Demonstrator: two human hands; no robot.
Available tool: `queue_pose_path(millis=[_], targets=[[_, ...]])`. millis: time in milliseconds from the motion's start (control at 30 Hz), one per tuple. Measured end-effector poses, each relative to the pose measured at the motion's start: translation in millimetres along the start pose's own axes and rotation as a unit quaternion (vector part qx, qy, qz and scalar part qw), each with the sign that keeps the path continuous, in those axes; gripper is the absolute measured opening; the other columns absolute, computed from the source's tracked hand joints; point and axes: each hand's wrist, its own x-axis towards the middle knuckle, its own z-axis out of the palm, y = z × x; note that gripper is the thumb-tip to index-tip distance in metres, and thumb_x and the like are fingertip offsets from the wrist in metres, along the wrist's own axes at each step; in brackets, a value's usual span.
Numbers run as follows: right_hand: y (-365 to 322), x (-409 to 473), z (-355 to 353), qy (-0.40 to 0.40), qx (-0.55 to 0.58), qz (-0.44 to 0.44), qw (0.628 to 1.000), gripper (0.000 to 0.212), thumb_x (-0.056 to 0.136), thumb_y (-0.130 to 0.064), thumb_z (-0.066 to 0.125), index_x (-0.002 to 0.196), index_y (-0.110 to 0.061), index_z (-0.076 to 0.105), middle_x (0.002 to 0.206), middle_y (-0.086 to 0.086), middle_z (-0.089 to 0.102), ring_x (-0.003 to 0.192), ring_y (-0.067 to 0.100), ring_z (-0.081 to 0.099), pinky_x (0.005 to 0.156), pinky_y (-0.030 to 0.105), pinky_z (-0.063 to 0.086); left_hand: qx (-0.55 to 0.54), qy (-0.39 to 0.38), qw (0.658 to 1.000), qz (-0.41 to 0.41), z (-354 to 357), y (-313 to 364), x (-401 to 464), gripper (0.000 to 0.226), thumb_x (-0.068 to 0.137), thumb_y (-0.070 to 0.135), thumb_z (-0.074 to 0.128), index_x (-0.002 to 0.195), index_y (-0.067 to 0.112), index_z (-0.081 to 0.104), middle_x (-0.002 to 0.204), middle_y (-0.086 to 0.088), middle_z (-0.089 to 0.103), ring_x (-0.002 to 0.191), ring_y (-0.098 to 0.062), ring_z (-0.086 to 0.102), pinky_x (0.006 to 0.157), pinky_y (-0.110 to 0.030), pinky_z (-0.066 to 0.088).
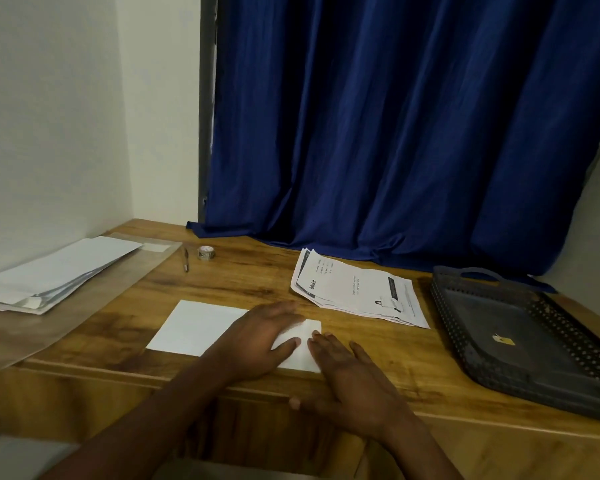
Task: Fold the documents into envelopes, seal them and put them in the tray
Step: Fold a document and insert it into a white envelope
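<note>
A folded white sheet [194,325] lies flat near the front edge of the wooden desk [243,278]. My left hand [257,341] lies flat on its right half, fingers straight, pressing it down. My right hand [347,379] rests just beside it, its straight fingertips touching the sheet's right end. A fanned stack of printed documents [357,289] sits behind my hands. A pile of white envelopes [56,268] lies at the far left. A dark perforated tray [465,327] stands at the right.
A roll of tape [205,252] and a pen [185,259] lie near the back of the desk. A clear plastic sleeve [25,337] lies under the envelopes. A blue curtain [395,133] hangs behind. A small yellow tag [503,340] lies in the tray.
</note>
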Motion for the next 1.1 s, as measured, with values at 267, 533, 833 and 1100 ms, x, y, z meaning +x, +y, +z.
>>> queue_pose_path(millis=[267, 533, 833, 1100], targets=[[3, -40, 27, 0.139, -0.008, -0.001, 0.99, 0.072, 0.094, -0.079, 0.025, 0.156, -0.043, 0.025, 0.163, -0.019, 0.019, 0.152, 0.008, 0.019, 0.125, 0.038, 0.012, 0.091, -0.072, 0.993, -0.024, -25, -23, -95, 0.092, 0.076, 0.096, 0.033, 0.155, 0.051, 0.02, 0.165, 0.025, 0.011, 0.153, -0.004, 0.008, 0.126, -0.038, 0.008], [7, -47, 36, 0.28, 0.191, -0.006, 0.941, 0.027, 0.093, -0.034, 0.067, 0.117, -0.046, 0.071, 0.131, -0.028, 0.062, 0.134, -0.001, 0.049, 0.113, 0.043, 0.041, 0.02, 0.099, 0.995, -0.012, -43, -62, -162, 0.051, 0.088, 0.058, 0.059, 0.138, 0.045, 0.055, 0.142, 0.021, 0.055, 0.134, -0.007, 0.049, 0.106, -0.052, 0.046], [-5, -35, -22, 0.304, 0.484, 0.036, 0.82, 0.017, 0.096, -0.013, 0.062, 0.089, -0.017, 0.076, 0.082, -0.007, 0.076, 0.078, 0.005, 0.069, 0.065, 0.014, 0.052, -0.311, 0.249, 0.906, -0.142, -67, -62, -127, 0.02, 0.09, 0.029, 0.075, 0.108, 0.029, 0.067, 0.11, 0.011, 0.072, 0.101, -0.007, 0.068, 0.076, -0.022, 0.058], [9, 10, -11, 0.278, 0.444, 0.228, 0.821, 0.034, 0.089, -0.023, 0.075, 0.119, -0.027, 0.06, 0.085, -0.005, 0.073, 0.077, 0.011, 0.07, 0.065, 0.029, 0.059, -0.336, 0.252, 0.868, -0.263, -40, -61, -66, 0.052, 0.09, 0.026, 0.075, 0.135, 0.033, 0.049, 0.128, 0.003, 0.064, 0.109, -0.014, 0.065, 0.085, -0.031, 0.055]])
